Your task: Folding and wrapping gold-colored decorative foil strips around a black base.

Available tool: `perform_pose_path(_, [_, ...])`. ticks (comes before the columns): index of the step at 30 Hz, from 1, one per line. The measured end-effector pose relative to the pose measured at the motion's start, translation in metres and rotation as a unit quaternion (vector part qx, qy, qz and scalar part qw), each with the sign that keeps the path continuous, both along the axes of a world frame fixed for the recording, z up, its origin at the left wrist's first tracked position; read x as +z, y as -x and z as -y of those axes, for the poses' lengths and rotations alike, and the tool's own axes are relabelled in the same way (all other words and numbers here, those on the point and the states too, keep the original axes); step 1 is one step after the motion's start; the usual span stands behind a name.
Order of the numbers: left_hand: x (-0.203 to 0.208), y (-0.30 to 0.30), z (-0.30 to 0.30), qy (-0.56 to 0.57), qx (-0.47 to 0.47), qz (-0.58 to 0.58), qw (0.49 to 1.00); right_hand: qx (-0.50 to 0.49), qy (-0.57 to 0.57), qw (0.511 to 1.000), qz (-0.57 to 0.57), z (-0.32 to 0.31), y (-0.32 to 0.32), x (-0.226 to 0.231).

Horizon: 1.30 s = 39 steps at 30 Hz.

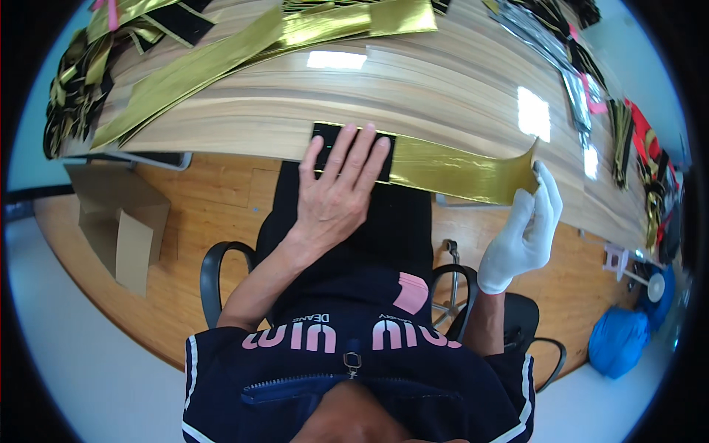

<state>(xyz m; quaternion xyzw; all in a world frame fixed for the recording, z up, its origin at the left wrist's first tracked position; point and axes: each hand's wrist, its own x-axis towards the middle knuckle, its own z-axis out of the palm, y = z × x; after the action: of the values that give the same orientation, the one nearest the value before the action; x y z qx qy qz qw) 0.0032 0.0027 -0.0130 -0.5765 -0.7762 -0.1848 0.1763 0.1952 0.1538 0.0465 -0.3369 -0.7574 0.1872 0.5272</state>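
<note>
A shiny gold strip [458,171] with a black section [323,136] at its left end lies along the near edge of the table. My left hand [336,196], bare, rests flat on the black section with fingers stretched out. At the strip's other end is my right hand [519,240] in a white glove. Its thumb and fingers pinch the gold end, which curls up off the tabletop. The fingertips behind that curled end are partly hidden.
Long gold strips [214,63] lie across the far left of the wooden table [443,88], beside a tangled gold-and-black bundle [77,103]. Silver strips [543,46] and red and gold bundles hang toward the right. A cardboard box [122,214], a black chair and a blue bag [619,341] are below.
</note>
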Motion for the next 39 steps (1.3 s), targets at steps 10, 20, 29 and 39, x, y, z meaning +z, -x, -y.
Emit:
perform_pose_path(10, [0.001, 0.001, 0.006, 0.004, -0.009, 0.027, 1.0, 0.172, -0.153, 0.964, 0.136, 0.036, 0.066, -0.005])
perform_pose_path(20, [0.012, 0.008, 0.008, 0.013, -0.029, 0.056, 0.998, 0.18, -0.13, 0.958, 0.183, 0.038, 0.066, -0.016])
perform_pose_path(29, [0.015, 0.009, 0.009, -0.033, -0.056, 0.12, 0.991, 0.189, -0.12, 0.957, 0.184, 0.035, 0.06, -0.018])
perform_pose_path(39, [0.009, 0.012, 0.014, -0.093, -0.075, 0.171, 0.978, 0.195, -0.131, 0.947, 0.221, 0.033, 0.055, -0.026])
